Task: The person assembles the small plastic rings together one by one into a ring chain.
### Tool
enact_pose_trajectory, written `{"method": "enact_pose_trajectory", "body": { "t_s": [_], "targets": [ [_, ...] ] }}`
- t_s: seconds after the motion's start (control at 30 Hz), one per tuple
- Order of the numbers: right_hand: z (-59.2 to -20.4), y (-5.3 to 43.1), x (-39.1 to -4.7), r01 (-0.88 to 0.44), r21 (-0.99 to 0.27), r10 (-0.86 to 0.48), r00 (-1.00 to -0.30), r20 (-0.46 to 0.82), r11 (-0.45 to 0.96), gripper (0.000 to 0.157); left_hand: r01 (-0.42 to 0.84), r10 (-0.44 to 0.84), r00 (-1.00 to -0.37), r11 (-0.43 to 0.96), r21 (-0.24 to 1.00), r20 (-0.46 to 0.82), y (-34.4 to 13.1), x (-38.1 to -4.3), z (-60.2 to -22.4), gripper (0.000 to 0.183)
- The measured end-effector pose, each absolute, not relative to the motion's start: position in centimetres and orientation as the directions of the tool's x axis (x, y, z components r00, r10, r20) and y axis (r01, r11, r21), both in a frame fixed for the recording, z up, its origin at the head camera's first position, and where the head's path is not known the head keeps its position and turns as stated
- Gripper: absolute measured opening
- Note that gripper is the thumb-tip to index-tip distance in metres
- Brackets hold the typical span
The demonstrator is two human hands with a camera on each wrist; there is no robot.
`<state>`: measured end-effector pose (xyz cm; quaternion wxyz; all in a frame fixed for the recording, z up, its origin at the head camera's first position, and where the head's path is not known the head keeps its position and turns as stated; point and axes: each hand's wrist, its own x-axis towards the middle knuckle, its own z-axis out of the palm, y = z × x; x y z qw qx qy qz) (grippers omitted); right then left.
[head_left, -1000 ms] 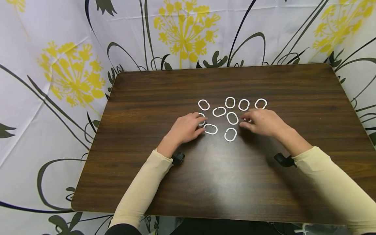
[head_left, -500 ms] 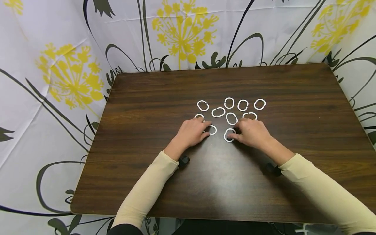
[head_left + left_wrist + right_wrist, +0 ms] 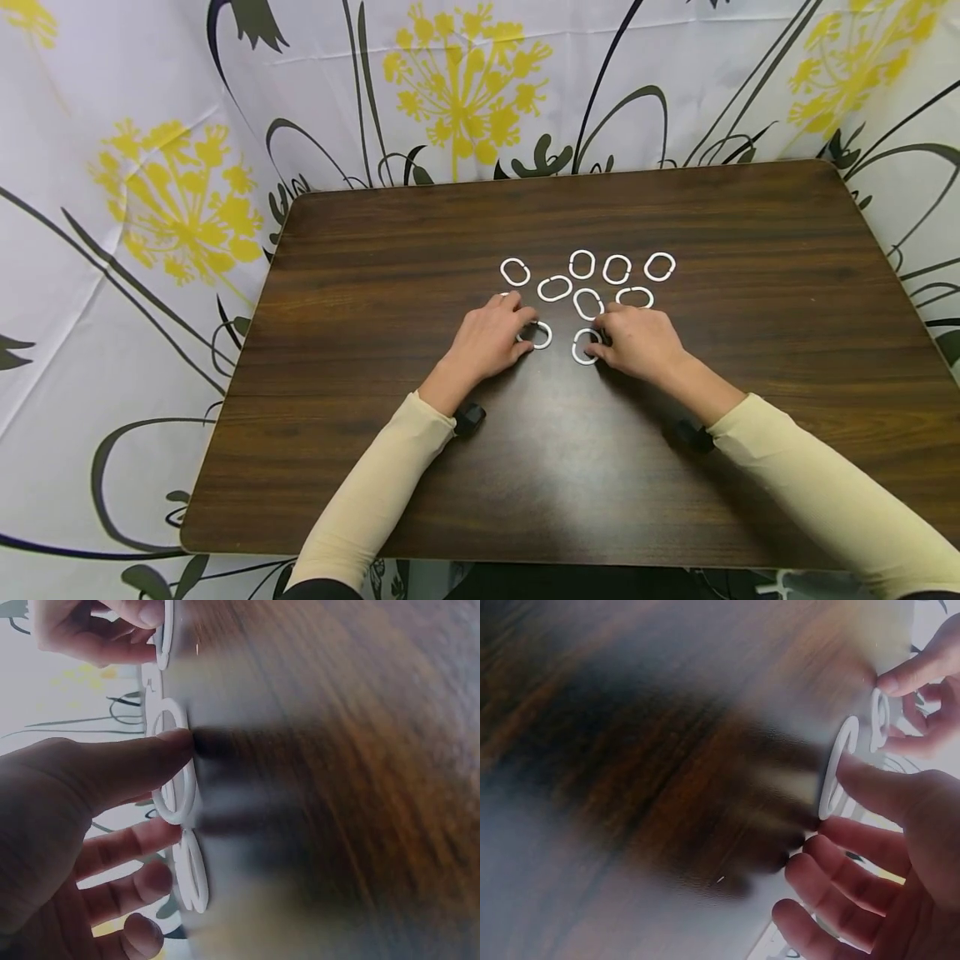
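My left hand (image 3: 487, 335) has its thumb and index finger at a white oval curtain ring (image 3: 545, 335) lying on the dark wooden table (image 3: 360, 275). In the left wrist view, its thumb tip overlaps that ring, and its other fingers are bent and spread. My right hand (image 3: 642, 340) pinches another white curtain ring (image 3: 577, 347) at its right side. Seen from the right wrist, the thumb lies against this second ring (image 3: 831, 784), with the index fingertip by its lower end. One more ring is mostly hidden behind the left fingers.
Several more white oval rings lie loosely beyond the hands, such as one (image 3: 554, 288) in the middle and one (image 3: 659, 267) at the far right. A curtain with a yellow flower print (image 3: 465, 92) hangs behind the table's back edge.
My right hand has moved left and nearer, from beside the right-hand rings to the nearest ring. My left hand has shifted slightly right and nearer, then stays at its ring.
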<state>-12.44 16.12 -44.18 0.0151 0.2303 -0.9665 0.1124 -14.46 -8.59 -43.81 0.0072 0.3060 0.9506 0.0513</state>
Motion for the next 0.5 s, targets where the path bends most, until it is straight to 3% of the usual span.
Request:
{"method": "enact_pose_trajectory", "body": {
  "t_s": [0.3,0.5],
  "targets": [
    [-44.20,16.28,-12.63,-0.415,-0.325,-0.421,-0.905,0.053,0.850,0.003,0.557,0.559,-0.827,0.801,0.218,0.060,-8.78,-14.39,-43.93,0.035],
    [-44.09,16.09,-12.86,-0.397,-0.329,-0.419,-0.908,0.005,0.857,0.006,0.540,0.548,-0.830,0.737,0.406,0.109,-8.87,-14.52,-44.11,0.021]
  ]
}}
